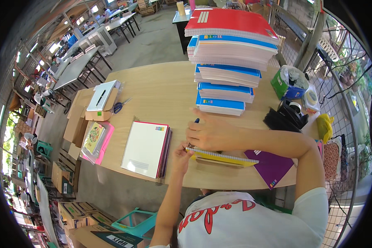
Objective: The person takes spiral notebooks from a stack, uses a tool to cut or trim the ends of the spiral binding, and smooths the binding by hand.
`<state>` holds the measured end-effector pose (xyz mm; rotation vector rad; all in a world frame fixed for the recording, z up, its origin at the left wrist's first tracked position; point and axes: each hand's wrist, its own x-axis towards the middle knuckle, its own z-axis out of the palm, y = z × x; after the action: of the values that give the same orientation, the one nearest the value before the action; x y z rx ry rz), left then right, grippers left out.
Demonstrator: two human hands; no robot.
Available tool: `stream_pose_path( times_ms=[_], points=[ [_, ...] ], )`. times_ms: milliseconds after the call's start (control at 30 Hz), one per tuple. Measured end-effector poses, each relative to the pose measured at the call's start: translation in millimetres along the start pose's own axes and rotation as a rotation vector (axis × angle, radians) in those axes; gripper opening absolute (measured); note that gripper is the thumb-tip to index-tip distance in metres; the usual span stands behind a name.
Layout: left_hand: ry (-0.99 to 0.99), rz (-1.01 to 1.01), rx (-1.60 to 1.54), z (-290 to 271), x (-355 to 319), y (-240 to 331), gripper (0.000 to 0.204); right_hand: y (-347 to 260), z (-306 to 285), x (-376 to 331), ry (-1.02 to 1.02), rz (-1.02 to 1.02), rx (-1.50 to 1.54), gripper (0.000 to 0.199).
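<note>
A yellow-covered spiral notebook [223, 157] lies near the table's front edge on top of a brown board, beside a purple cover [273, 167]. My left hand [181, 153] pinches the notebook's left end at the spiral. My right hand [208, 132] rests flat over its top with the fingers spread, and a blue pen tip [196, 120] shows just beyond them. To the left lies a small pile of spiral notebooks [146, 149] with a white back cover up.
A tall stack of blue and red notebooks [227, 62] stands at the back of the wooden table [161, 87]. Scissors [120, 106], a cardboard box [99, 99], black binding combs [277, 120], tape rolls [310, 99] and a green box [283, 82] lie around. Cartons stand on the floor at left.
</note>
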<state>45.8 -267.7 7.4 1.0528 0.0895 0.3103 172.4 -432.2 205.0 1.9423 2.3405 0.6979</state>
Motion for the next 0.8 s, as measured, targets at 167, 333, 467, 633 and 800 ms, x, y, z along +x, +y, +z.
stream_pose_path(
  times_ms=[167,333,467,633,800],
  points=[
    [0.049,-0.06,0.056,3.1,0.6,3.6,0.018,3.2,6.4,17.5,0.076,-0.103,-0.006,0.007],
    [0.081,-0.107,0.075,4.7,3.9,2.5,0.019,-2.8,9.3,14.3,0.036,-0.175,-0.021,0.007],
    [0.115,0.095,0.101,8.2,2.6,-5.6,0.022,-24.5,20.7,-3.4,-0.319,0.487,0.48,0.02],
    [0.162,0.122,0.107,10.0,0.8,-8.5,0.021,-29.3,43.3,-39.2,-0.031,0.449,0.257,0.041],
    [0.111,0.102,0.091,4.7,1.2,-4.4,0.019,-9.6,11.1,-30.5,-0.202,0.768,0.915,0.045]
  ],
)
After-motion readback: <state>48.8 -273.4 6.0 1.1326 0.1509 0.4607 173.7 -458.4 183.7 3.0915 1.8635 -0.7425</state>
